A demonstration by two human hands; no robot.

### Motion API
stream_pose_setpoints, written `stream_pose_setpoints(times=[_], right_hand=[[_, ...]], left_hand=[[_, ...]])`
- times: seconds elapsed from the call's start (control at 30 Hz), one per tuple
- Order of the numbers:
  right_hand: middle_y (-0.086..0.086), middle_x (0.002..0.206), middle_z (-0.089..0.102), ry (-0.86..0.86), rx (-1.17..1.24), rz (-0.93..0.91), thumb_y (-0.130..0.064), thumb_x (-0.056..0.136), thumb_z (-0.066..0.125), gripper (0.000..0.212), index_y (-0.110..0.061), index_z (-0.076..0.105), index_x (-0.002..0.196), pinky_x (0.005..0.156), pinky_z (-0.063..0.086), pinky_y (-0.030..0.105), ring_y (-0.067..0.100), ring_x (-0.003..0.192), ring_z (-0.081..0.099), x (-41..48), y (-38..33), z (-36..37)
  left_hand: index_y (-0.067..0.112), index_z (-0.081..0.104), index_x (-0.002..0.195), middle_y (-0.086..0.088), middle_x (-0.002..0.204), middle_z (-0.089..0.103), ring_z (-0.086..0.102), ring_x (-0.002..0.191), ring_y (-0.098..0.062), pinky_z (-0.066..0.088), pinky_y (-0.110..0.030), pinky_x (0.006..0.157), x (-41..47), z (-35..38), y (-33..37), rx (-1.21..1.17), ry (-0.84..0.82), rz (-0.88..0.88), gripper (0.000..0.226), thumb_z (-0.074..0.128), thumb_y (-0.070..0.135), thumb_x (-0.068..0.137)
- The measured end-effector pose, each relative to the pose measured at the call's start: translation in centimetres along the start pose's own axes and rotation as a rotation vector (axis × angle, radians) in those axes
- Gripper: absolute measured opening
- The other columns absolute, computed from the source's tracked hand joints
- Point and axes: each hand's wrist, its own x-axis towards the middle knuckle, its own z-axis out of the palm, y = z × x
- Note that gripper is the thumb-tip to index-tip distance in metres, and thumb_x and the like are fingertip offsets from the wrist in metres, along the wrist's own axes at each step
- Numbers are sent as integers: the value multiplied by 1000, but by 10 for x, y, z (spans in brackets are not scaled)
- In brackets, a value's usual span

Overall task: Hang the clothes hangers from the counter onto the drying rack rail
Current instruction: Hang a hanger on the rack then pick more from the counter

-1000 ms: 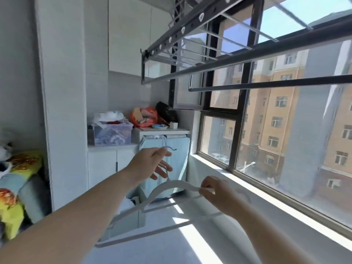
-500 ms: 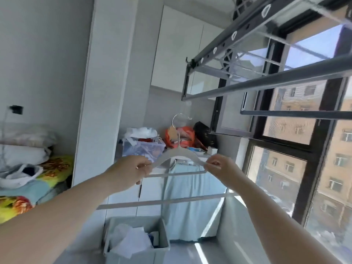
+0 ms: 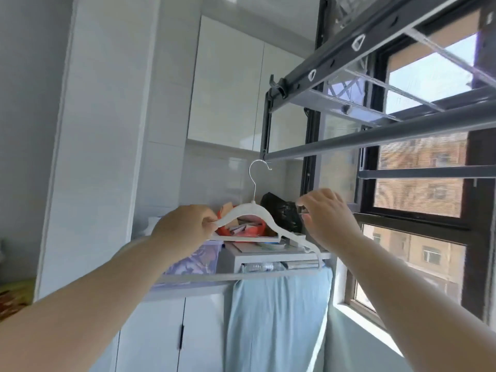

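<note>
A white plastic hanger [image 3: 251,212] with a thin metal hook is held upright in front of the counter [image 3: 268,255]. My left hand [image 3: 182,229] pinches its left end. My right hand [image 3: 328,217] hovers over its right shoulder with the fingers curled; the hand's back hides whether they grip the hanger. The hook's tip sits just below the near end of the grey drying rack rail [image 3: 375,140], apart from it. A long pale bar [image 3: 241,277] runs below the hands; I cannot tell whether it is a second hanger.
A dark slotted rack beam [image 3: 349,47] and thinner rails hang overhead by the window [image 3: 418,194] on the right. The counter holds a red bag [image 3: 249,230], a black bag [image 3: 281,208] and a clear bin. A light blue cloth [image 3: 276,318] drapes below. White cabinets stand on the left.
Both hands have lifted the hanger higher, bringing its hook up near the end of the rail. My right hand has shifted from the hanger's right tip to above its shoulder.
</note>
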Motion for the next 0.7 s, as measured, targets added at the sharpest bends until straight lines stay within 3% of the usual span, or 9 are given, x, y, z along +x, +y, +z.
stream_pose_setpoints(times=[0.1, 0.2, 0.33, 0.43, 0.5, 0.63, 0.7], right_hand=[[7, 137, 39, 79, -394, -163, -9, 91, 36, 35, -11, 44, 125, 114, -6, 40, 25, 137, 17, 39, -10, 4], [11, 142, 33, 100, -559, -169, -8, 91, 37, 37, -8, 39, 128, 113, -10, 44, 28, 140, 11, 73, -15, 1], [16, 145, 27, 65, -780, -35, -12, 92, 42, 49, -9, 24, 138, 113, 3, 51, 36, 137, 18, 112, -13, -4], [14, 127, 49, 52, -819, 145, -19, 92, 45, 42, -7, 33, 132, 108, 23, 50, 34, 120, 43, 129, -10, -7], [9, 109, 59, 52, -809, 196, -19, 92, 45, 32, -8, 43, 123, 99, 34, 45, 29, 103, 54, 134, -7, -8], [6, 84, 49, 86, -769, 172, -15, 91, 44, 22, -8, 47, 112, 88, 39, 38, 24, 80, 47, 136, -1, -7], [6, 84, 49, 100, -774, 152, -14, 91, 42, 22, -8, 47, 112, 87, 39, 38, 24, 82, 48, 135, 0, -6]], left_hand=[[23, 63, 99, 0, 93, 68, 52, 64, -16, 38, -25, 56, 53, 8, -21, 38, 29, 42, 21, 44, 28, 92], [23, 64, 98, -1, 92, 68, 54, 68, -19, 35, -26, 57, 97, 24, -30, -13, 71, 68, 20, 45, 25, 91], [20, 64, 94, 1, 81, 64, 51, 61, -14, 32, -22, 50, 139, 42, -31, -86, 79, 88, 17, 48, 21, 90], [22, 61, 88, 9, 63, 52, 51, 60, -15, 34, -24, 53, 165, 52, -28, -106, 87, 113, 13, 48, 20, 90], [24, 59, 85, 7, 65, 54, 54, 65, -19, 38, -27, 61, 175, 58, -25, -138, 76, 113, 11, 50, 21, 90], [21, 63, 90, 0, 78, 62, 51, 57, -16, 37, -25, 55, 190, 71, -21, -155, 56, 123, 14, 49, 18, 90], [18, 64, 93, 1, 72, 60, 46, 51, -12, 32, -23, 48, 195, 79, -19, -157, 41, 132, 17, 47, 17, 90]])
